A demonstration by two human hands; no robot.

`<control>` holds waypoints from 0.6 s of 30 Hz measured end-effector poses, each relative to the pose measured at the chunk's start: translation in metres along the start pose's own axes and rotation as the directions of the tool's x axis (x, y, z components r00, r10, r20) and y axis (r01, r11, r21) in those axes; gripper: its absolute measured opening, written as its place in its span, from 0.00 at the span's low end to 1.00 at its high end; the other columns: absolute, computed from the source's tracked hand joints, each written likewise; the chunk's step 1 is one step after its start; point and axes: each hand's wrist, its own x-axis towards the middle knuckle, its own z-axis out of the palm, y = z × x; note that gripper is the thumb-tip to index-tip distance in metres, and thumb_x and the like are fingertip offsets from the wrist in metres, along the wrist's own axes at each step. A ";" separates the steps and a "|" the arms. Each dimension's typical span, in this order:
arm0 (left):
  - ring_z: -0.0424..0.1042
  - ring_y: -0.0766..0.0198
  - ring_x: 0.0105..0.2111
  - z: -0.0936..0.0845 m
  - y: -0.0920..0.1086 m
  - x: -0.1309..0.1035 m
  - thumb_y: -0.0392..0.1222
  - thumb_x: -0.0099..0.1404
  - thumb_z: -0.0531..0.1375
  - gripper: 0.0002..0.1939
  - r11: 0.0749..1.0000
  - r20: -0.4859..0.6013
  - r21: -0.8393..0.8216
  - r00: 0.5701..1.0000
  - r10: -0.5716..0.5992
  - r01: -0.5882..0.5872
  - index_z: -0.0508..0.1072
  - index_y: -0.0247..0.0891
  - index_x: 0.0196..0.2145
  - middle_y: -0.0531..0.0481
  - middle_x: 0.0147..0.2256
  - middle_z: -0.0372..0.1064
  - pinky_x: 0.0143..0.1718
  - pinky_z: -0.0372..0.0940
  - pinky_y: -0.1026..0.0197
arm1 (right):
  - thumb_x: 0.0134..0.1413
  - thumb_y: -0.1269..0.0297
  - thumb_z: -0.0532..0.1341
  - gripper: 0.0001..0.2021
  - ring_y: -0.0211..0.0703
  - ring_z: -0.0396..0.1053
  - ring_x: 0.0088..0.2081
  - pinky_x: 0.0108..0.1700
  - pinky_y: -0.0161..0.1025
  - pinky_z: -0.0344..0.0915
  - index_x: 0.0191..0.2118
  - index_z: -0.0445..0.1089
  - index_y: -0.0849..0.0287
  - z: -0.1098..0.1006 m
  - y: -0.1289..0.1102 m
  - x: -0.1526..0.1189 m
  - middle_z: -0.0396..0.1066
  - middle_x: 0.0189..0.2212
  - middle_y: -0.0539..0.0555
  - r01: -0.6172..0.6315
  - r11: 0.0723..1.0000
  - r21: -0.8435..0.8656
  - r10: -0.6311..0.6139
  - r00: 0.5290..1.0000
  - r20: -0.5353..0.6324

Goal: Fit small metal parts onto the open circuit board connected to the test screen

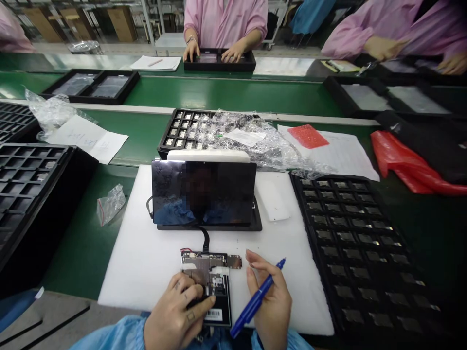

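While the left hand [178, 311] is pinning it down: the opened device [206, 287] sits at the near edge of the white foam mat [146, 253], board side up, fingers [199, 305] pressed flat on its lower half
left hand tip: keep that pressure on the frame and off the bare board, I'd say, so nothing flexes
right hand [272, 301]: fingers curled round a blue marker pen [257, 300], tip up and pointing away from the device, hand resting just beside it
ribbon cable [206, 239]: runs from the device's top edge up to the dark screen panel [203, 193] propped on its stand, so don't slide the device or it'll probably tug
small connector board [234, 262]: sticks out top right, looks fragile, steer the pen clear
parts tray [365, 253]: on the desk [80, 248] to the right, well within reach
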 end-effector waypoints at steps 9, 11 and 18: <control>0.63 0.63 0.27 0.015 -0.015 -0.005 0.30 0.68 0.50 0.12 0.982 -0.182 0.152 0.973 0.139 -0.112 0.72 0.35 0.42 0.49 0.27 0.62 0.28 0.64 0.60 | 0.48 0.67 0.63 0.03 0.49 0.76 0.40 0.40 0.40 0.74 0.31 0.68 0.57 -0.002 0.026 0.007 0.77 0.37 0.59 0.074 0.992 0.107 -0.075 0.997 0.011; 0.64 0.65 0.28 0.013 -0.015 -0.002 0.32 0.70 0.49 0.13 0.981 -0.222 0.169 0.967 0.129 -0.092 0.73 0.36 0.39 0.51 0.26 0.63 0.29 0.64 0.62 | 0.49 0.67 0.63 0.02 0.47 0.76 0.39 0.40 0.37 0.73 0.31 0.69 0.56 -0.001 0.030 0.007 0.77 0.37 0.58 0.059 0.990 0.127 -0.059 0.998 -0.001; 0.63 0.65 0.27 0.018 -0.012 -0.001 0.33 0.69 0.51 0.10 0.984 -0.251 0.180 0.966 0.063 -0.017 0.73 0.38 0.36 0.52 0.26 0.62 0.28 0.63 0.63 | 0.47 0.67 0.63 0.03 0.49 0.75 0.41 0.42 0.41 0.72 0.31 0.69 0.57 -0.003 0.028 0.007 0.76 0.39 0.60 0.024 0.994 0.102 -0.026 0.999 0.019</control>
